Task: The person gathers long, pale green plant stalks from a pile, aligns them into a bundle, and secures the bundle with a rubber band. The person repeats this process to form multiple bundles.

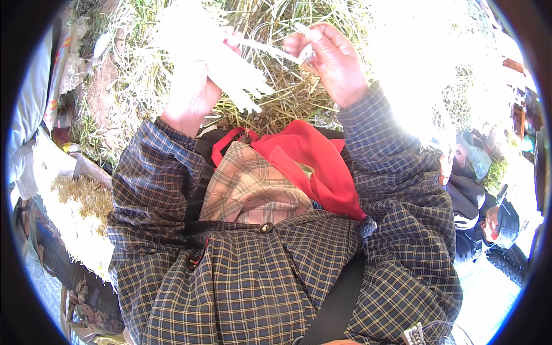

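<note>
My left hand grips a bundle of pale flat strips, mostly washed out by glare, whose ragged ends point down and right. A thin pale strand stretches from the bundle across to my right hand. The fingers of that hand are pinched around the strand, and a small tangle of it shows at the fingertips. Both hands are raised above loose green and yellow straw. Glare hides the upper part of my left hand and the bundle's far end.
Across my lap lie a red cloth and a plaid cloth. To the left are a clump of cut straw and crumpled plastic sheeting. Another person is at the right edge, beside strong glare.
</note>
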Tool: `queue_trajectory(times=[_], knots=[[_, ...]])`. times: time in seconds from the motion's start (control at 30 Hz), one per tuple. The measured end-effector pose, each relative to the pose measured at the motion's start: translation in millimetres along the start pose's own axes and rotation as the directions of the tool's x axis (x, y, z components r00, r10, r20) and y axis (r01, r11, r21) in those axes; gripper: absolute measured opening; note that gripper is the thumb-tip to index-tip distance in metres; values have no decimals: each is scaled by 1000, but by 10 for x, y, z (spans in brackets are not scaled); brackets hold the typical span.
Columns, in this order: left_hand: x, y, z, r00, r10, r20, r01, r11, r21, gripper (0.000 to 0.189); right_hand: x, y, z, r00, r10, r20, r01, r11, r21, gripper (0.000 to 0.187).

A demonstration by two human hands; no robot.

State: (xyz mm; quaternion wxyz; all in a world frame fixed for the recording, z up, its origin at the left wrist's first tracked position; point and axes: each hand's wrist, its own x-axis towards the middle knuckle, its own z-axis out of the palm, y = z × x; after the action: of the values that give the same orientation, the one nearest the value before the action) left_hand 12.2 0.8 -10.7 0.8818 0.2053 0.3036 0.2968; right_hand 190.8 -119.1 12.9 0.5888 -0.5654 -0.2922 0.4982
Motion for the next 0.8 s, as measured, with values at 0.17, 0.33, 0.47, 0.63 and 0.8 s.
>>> queue_trajectory(times=[0.17,0.33,0.47,0.63,0.8], knots=[[-110,350,-245,871,346,350,-428,182,885,22,-124,-286,-440,933,-86,351,72,996,52,17],[-110,584,-587,716,391,578,-252,-627,737,28,-303,309,-847,739,646,190,-16,299,-954,16],[-76,689,-648,746,447,493,-239,-511,825,28,-223,451,-1050,735,675,-64,110,-212,-971,19],[-23,505,-480,821,371,434,-171,-565,807,29,-14,136,-584,993,-25,116,102,670,-735,36],[11,424,-438,884,314,346,-267,-269,925,34,-120,233,39,899,242,365,63,753,-655,32]])
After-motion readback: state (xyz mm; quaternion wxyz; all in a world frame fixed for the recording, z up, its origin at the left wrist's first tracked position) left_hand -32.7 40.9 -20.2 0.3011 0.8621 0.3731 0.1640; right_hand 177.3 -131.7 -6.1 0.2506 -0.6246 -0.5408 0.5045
